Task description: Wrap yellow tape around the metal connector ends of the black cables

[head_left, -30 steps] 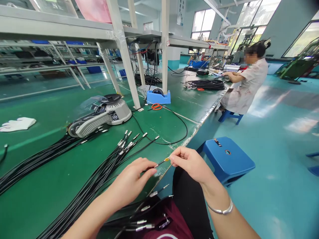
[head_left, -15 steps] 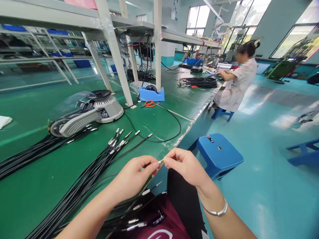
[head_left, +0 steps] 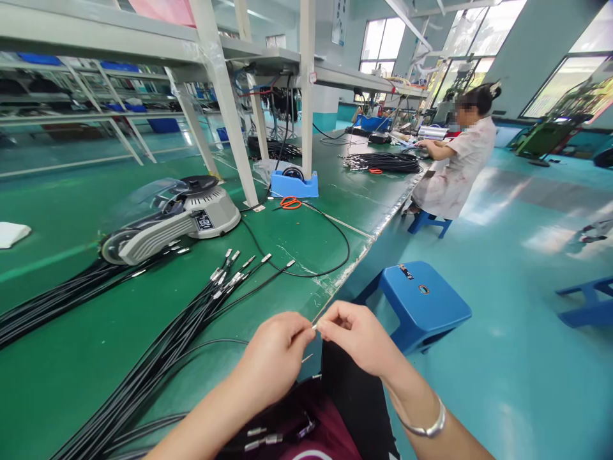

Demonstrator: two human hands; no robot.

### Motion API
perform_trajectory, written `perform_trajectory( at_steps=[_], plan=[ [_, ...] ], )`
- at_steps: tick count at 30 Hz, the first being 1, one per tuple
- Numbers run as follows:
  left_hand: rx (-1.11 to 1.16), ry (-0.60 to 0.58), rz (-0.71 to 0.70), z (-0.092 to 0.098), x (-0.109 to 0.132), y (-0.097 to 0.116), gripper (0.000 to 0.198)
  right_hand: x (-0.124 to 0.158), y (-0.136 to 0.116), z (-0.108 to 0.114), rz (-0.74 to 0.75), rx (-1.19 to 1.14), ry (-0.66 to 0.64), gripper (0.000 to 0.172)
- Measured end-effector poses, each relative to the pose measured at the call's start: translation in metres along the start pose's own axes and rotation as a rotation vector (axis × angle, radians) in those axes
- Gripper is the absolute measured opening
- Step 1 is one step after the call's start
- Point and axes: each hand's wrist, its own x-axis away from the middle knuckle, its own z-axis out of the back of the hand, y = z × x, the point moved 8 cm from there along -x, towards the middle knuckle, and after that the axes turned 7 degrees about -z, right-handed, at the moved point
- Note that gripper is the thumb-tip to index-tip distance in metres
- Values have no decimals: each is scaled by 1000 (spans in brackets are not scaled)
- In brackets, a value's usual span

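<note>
Above my lap, near the table's edge, both hands meet fingertip to fingertip. My left hand [head_left: 278, 351] is closed in a pinch on the end of a black cable [head_left: 230, 340], which trails back to the left. My right hand [head_left: 357, 335] pinches the small metal connector [head_left: 315, 327] at that end; the fingers hide most of it. Left of my hands lies a bundle of black cables [head_left: 184, 319] with silver connectors. More connector ends [head_left: 263, 441] rest on my lap, partly under my left forearm.
A grey tape dispenser [head_left: 205, 214] stands on the green table [head_left: 143, 306], beside a second cable bundle [head_left: 52, 300]. Orange-handled scissors [head_left: 290, 203] lie by a blue tape holder [head_left: 294, 184]. A blue stool [head_left: 426, 297] is at right; a seated co-worker [head_left: 472, 153] works further along.
Both hands have dropped slightly in view, and the left has turned so its back faces me more. Less of the connector shows between the fingertips. The view has shifted a little.
</note>
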Motion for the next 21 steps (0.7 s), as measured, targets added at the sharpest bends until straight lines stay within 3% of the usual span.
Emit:
perform_trajectory(
  at_steps=[4, 6, 8, 9, 11, 13, 16, 21],
  plan=[
    [-51, -130, -126, -5, 0, 7, 32, 10, 22, 2, -99, -98, -98, 17],
    [-128, -33, -135, 13, -14, -3, 37, 18, 40, 5, -136, -161, -102, 18],
    [-282, 206, -53, 42, -35, -25, 32, 26, 68, -2, -194, -184, -154, 17],
    [-316, 261, -20, 49, -48, -38, 29, 30, 85, -9, -243, -182, -198, 15],
    [-345, 310, 17, 52, -73, -62, 19, 35, 124, -20, -377, -95, -276, 12],
    [-347, 332, 39, 49, -92, -80, 13, 32, 148, -13, -419, 105, -194, 13],
    [-296, 349, 37, 43, -100, -91, 13, 17, 129, 9, -292, 157, -43, 19],
    [-89, 382, -22, 43, -72, -71, 16, -25, 32, 34, -56, -153, 134, 36]
  ],
)
